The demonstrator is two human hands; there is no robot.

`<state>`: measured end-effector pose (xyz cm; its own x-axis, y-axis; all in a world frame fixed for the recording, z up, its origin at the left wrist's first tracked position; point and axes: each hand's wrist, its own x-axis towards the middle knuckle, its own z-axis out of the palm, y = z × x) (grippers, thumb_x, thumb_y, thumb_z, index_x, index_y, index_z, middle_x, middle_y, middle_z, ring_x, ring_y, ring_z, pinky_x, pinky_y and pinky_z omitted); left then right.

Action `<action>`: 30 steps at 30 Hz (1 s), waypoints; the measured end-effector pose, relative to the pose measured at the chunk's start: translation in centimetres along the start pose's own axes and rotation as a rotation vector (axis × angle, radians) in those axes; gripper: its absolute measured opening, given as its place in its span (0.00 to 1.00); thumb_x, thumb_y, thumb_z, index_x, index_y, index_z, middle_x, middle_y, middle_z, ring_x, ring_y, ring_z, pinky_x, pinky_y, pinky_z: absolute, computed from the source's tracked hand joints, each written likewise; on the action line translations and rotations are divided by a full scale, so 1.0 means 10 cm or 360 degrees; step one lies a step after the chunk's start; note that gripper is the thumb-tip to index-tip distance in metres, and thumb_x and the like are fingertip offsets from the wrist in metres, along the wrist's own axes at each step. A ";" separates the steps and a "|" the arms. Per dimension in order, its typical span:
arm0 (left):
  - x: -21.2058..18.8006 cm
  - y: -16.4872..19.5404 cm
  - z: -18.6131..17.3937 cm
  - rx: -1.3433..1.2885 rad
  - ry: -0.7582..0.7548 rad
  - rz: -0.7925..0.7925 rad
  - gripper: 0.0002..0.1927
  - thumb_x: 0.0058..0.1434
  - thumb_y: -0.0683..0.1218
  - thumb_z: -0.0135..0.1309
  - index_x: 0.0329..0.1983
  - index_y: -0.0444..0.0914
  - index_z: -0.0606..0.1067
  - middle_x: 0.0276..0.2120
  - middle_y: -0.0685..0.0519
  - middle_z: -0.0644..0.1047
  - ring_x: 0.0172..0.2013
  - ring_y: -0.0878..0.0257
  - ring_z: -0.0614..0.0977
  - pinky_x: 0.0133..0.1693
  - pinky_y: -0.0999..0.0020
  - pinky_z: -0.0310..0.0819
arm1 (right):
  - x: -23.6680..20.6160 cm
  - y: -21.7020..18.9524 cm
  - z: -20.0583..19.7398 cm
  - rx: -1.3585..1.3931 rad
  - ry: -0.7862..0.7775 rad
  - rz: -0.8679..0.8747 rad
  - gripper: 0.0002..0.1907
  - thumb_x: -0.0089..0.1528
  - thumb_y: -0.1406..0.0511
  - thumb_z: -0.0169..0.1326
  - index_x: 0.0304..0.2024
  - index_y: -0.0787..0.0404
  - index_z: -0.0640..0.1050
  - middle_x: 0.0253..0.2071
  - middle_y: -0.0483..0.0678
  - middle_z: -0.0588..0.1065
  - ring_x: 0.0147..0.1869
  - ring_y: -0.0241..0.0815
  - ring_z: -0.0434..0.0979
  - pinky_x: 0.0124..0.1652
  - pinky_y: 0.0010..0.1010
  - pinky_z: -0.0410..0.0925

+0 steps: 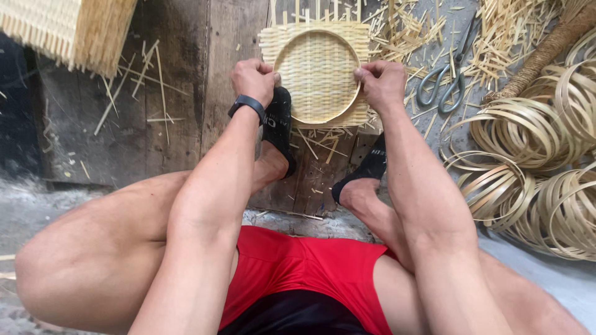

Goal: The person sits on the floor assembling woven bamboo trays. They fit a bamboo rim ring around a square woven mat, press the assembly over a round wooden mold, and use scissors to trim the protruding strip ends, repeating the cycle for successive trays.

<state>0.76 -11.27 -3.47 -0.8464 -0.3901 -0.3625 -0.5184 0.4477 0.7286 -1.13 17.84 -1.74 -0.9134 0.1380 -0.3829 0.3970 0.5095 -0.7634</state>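
Observation:
A square woven bamboo mat [315, 74] with a round bamboo hoop pressed on it lies on a wooden board [180, 111] between my feet. My left hand [253, 79], with a black wristband, grips the mat's left edge at the hoop. On the right edge, my right hand [382, 84] pinches the hoop and mat. Both my feet in black slippers [279, 124] rest just below the mat. Loose strip ends stick out along the mat's top side.
Large scissors [442, 87] lie to the right among bamboo offcuts. A heap of coiled bamboo strip hoops [540, 167] fills the right side. A stack of woven mats [68, 28] sits top left. A rope-wrapped stick [546, 49] lies top right.

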 end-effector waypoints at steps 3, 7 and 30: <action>0.03 -0.08 0.05 -0.0034 0.0033 -0.0049 0.06 0.45 0.41 0.71 0.26 0.38 0.84 0.25 0.49 0.84 0.27 0.63 0.86 0.36 0.68 0.80 | 0.06 0.03 -0.01 0.0027 -0.0074 -0.0033 0.05 0.60 0.68 0.65 0.37 0.64 0.86 0.29 0.45 0.83 0.28 0.28 0.80 0.30 0.21 0.74; 0.08 -0.15 0.07 -0.0147 -0.0051 -0.0134 0.08 0.42 0.38 0.72 0.27 0.38 0.85 0.25 0.50 0.84 0.27 0.65 0.86 0.34 0.69 0.82 | 0.11 0.09 -0.04 -0.0115 -0.0067 -0.0089 0.06 0.58 0.68 0.68 0.37 0.63 0.86 0.28 0.48 0.82 0.28 0.32 0.78 0.30 0.25 0.72; 0.59 0.33 0.65 0.0038 -0.0240 0.0982 0.09 0.67 0.53 0.60 0.44 0.47 0.85 0.47 0.54 0.76 0.49 0.58 0.76 0.53 0.62 0.76 | -0.59 -0.26 0.87 -0.1472 -0.0153 -0.1592 0.36 0.63 0.53 0.51 0.70 0.63 0.68 0.71 0.62 0.61 0.77 0.60 0.54 0.71 0.60 0.48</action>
<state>-6.74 -6.83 -6.96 -0.9972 0.0622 0.0406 0.0690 0.5726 0.8169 4.06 8.29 -2.07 -0.7475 -0.6616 0.0594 -0.6632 0.7381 -0.1238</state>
